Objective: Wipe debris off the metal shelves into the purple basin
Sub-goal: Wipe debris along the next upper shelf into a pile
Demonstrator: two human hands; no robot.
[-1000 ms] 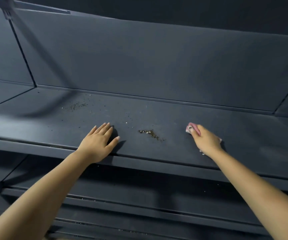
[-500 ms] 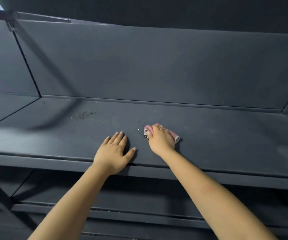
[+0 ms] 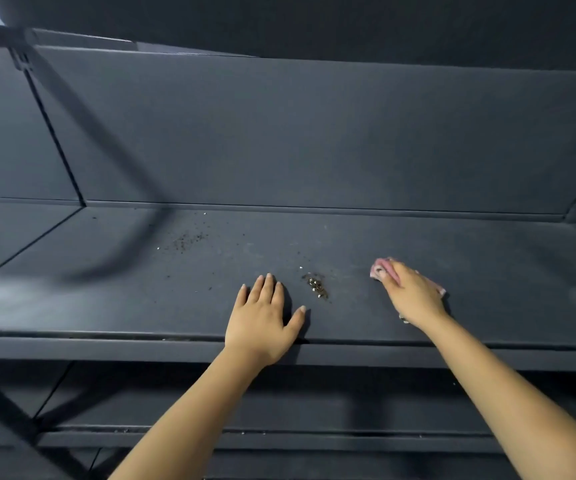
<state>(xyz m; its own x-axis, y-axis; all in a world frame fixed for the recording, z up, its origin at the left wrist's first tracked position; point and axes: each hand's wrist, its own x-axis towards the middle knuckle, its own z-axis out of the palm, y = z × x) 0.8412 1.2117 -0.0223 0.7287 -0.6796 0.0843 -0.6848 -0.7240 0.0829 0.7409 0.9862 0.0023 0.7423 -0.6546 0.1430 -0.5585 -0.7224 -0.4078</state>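
Observation:
A dark grey metal shelf (image 3: 487, 271) runs across the view at chest height. My left hand (image 3: 262, 317) lies flat on it near the front edge, fingers straight. Just right of it sits a small heap of debris (image 3: 316, 285). A thinner scatter of dark crumbs (image 3: 186, 240) lies further back on the left. My right hand (image 3: 408, 292) presses a pink cloth (image 3: 380, 270) onto the shelf, to the right of the heap. Most of the cloth is under that hand. No purple basin is in view.
The shelf's back panel (image 3: 314, 133) rises behind it, with an upright post (image 3: 54, 133) at the left. A lower shelf (image 3: 279, 434) with a few specks shows below the front lip.
My right hand with the cloth swept left to the heap beside my left hand, then drew back to the right. The debris heap lies uncovered again. My left hand stays put.

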